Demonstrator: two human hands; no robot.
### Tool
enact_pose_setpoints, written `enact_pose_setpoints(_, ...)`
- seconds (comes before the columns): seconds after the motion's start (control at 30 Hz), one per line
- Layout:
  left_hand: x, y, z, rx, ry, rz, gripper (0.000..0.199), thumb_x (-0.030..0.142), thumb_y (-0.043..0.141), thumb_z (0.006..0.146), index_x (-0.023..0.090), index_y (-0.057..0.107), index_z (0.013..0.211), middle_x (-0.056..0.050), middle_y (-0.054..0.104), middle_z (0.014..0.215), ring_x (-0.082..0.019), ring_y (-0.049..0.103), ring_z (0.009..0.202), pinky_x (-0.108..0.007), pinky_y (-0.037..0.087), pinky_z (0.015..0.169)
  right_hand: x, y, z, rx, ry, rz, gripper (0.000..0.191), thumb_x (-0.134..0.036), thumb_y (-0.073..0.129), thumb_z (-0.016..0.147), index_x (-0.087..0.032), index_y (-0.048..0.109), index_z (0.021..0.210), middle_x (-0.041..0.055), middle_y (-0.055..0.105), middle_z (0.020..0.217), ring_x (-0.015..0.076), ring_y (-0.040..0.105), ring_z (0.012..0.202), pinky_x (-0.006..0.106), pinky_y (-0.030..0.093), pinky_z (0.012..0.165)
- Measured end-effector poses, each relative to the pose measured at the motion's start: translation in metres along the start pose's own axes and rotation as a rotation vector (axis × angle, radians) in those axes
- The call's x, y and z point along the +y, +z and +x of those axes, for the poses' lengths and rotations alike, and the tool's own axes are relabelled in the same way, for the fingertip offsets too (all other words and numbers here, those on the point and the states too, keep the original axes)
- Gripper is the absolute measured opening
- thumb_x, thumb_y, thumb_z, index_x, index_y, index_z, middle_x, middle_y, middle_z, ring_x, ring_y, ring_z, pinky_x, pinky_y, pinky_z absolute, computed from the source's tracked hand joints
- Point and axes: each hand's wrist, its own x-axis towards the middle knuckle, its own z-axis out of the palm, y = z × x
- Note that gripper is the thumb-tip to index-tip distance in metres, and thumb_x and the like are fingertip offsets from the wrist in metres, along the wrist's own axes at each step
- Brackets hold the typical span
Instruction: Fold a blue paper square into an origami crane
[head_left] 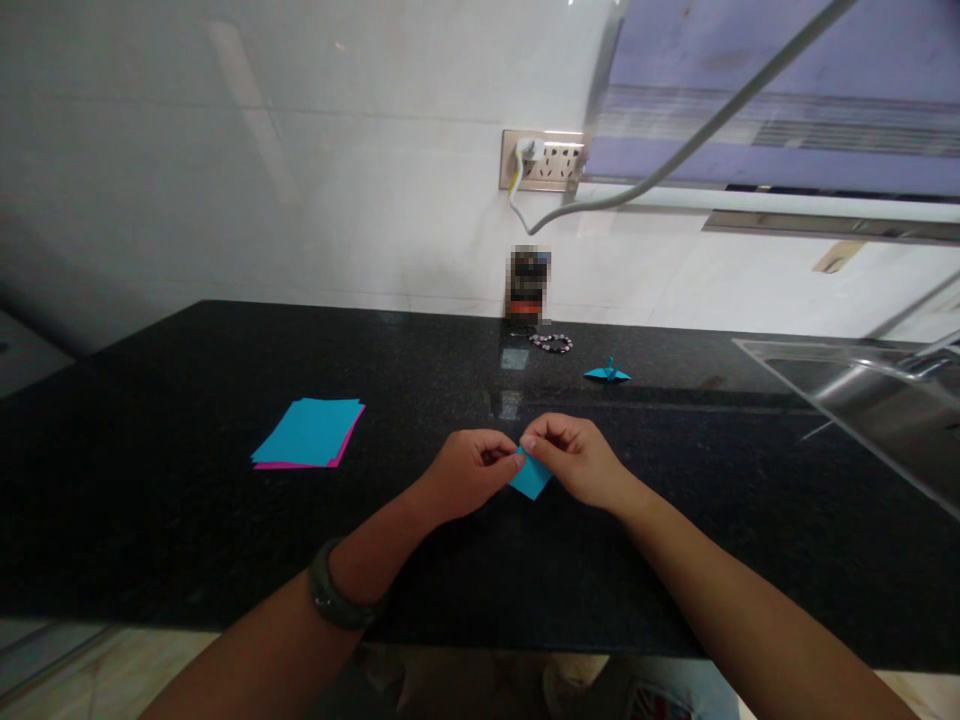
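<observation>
Between my two hands is a small folded piece of blue origami paper (534, 480), its lower corner pointing toward me. My left hand (474, 470) pinches its left upper edge between thumb and fingers. On the other side, my right hand (576, 455) pinches the upper right part, the thumb tip lying on the paper. The fingers cover the paper's top portion. Beyond my right hand, a finished blue paper crane (609, 373) stands on the counter. To the left lies a stack of square paper sheets (311, 430), blue on top with pink showing beneath.
The black countertop (187, 520) runs along a white tiled wall. A blurred-out dark and red object (529, 285) leans at the wall beside a beaded strap (553, 343). A metal sink (892, 390) is at right. A grey cable (675, 160) hangs from a wall socket (559, 160).
</observation>
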Motion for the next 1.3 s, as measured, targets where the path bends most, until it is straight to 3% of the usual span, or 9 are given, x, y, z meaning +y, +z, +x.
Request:
enact_pose_setpoints(0.2, 0.007, -0.005, 0.0, 0.037, 0.131, 0.162, 0.024, 0.026, 0.049, 0.077, 0.014, 0.063, 0.062, 0.0, 0.052, 0.057, -0.01, 0.047, 0.055, -0.021, 0.035, 0.051, -0.001, 0.005, -0.001, -0.006, -0.079, -0.13, 0.02, -0.031, 0.048, 0.08, -0.016, 0.054, 0.069, -0.0012, 0.05, 0.06, 0.0095, 0.044, 0.057, 0.021, 0.036, 0.052)
enact_pose_setpoints(0.5, 0.01, -0.005, 0.0, 0.148, 0.113, 0.075, 0.023, 0.027, 0.051, 0.076, 0.014, 0.063, 0.061, 0.0, 0.053, 0.057, -0.01, 0.048, 0.056, -0.021, 0.036, 0.052, 0.002, 0.003, 0.001, 0.122, -0.049, -0.198, 0.036, -0.041, 0.052, 0.076, -0.017, 0.042, 0.052, -0.0043, 0.038, 0.049, 0.0071, 0.034, 0.047, 0.019, 0.027, 0.043)
enact_pose_setpoints(0.63, 0.01, -0.005, 0.0, 0.238, 0.042, -0.005, 0.021, 0.028, 0.053, 0.074, 0.012, 0.063, 0.063, 0.0, 0.054, 0.057, -0.01, 0.047, 0.055, -0.021, 0.036, 0.052, 0.005, 0.002, 0.002, 0.159, 0.028, -0.039, 0.034, -0.042, 0.057, 0.072, -0.017, 0.042, 0.054, -0.0052, 0.038, 0.049, 0.0069, 0.033, 0.046, 0.02, 0.027, 0.043)
enact_pose_setpoints(0.8, 0.011, -0.004, 0.0, 0.253, 0.037, -0.055, 0.021, 0.028, 0.055, 0.074, 0.012, 0.063, 0.062, 0.0, 0.054, 0.057, -0.01, 0.047, 0.055, -0.02, 0.037, 0.052, 0.003, 0.009, 0.0, -0.016, 0.168, 0.268, 0.028, -0.039, 0.065, 0.064, -0.017, 0.048, 0.068, -0.0046, 0.047, 0.056, 0.0076, 0.041, 0.049, 0.02, 0.031, 0.046)
enact_pose_setpoints(0.9, 0.013, -0.003, -0.001, 0.254, 0.055, -0.051, 0.02, 0.028, 0.055, 0.073, 0.013, 0.063, 0.063, 0.0, 0.055, 0.058, -0.01, 0.048, 0.055, -0.02, 0.037, 0.052, 0.002, 0.011, -0.001, -0.032, 0.188, 0.322, 0.027, -0.038, 0.064, 0.066, -0.017, 0.049, 0.064, -0.0043, 0.048, 0.055, 0.0074, 0.043, 0.049, 0.02, 0.033, 0.047)
enact_pose_setpoints(1.07, 0.005, -0.005, 0.001, 0.353, -0.025, -0.096, 0.023, 0.033, 0.055, 0.073, 0.013, 0.062, 0.065, 0.001, 0.053, 0.056, -0.01, 0.045, 0.052, -0.021, 0.036, 0.049, 0.005, 0.005, 0.002, 0.03, 0.188, 0.339, 0.025, -0.036, 0.063, 0.068, -0.015, 0.051, 0.062, -0.0034, 0.053, 0.052, 0.0072, 0.045, 0.045, 0.02, 0.035, 0.046)
enact_pose_setpoints(1.17, -0.002, -0.008, 0.004, 0.473, -0.038, -0.147, 0.024, 0.034, 0.056, 0.072, 0.012, 0.058, 0.062, 0.003, 0.048, 0.053, -0.009, 0.042, 0.051, -0.021, 0.034, 0.05, 0.009, 0.0, 0.005, 0.142, 0.182, 0.328, 0.023, -0.036, 0.063, 0.069, -0.014, 0.054, 0.067, -0.0017, 0.056, 0.056, 0.0063, 0.045, 0.044, 0.02, 0.035, 0.045)
enact_pose_setpoints(1.23, -0.003, -0.009, 0.005, 0.474, -0.047, -0.181, 0.025, 0.035, 0.056, 0.072, 0.012, 0.057, 0.062, 0.003, 0.047, 0.053, -0.008, 0.041, 0.051, -0.021, 0.034, 0.05, 0.011, -0.001, 0.007, 0.242, 0.162, 0.344, 0.024, -0.037, 0.062, 0.07, -0.015, 0.055, 0.071, -0.0022, 0.055, 0.057, 0.0061, 0.045, 0.044, 0.02, 0.036, 0.044)
enact_pose_setpoints(1.3, -0.002, -0.008, 0.005, 0.41, -0.063, -0.2, 0.025, 0.035, 0.057, 0.071, 0.012, 0.057, 0.061, 0.003, 0.048, 0.053, -0.009, 0.042, 0.051, -0.021, 0.034, 0.049, 0.01, 0.0, 0.007, 0.258, 0.131, 0.373, 0.023, -0.038, 0.06, 0.072, -0.016, 0.055, 0.078, -0.0029, 0.054, 0.06, 0.0064, 0.046, 0.046, 0.02, 0.037, 0.045)
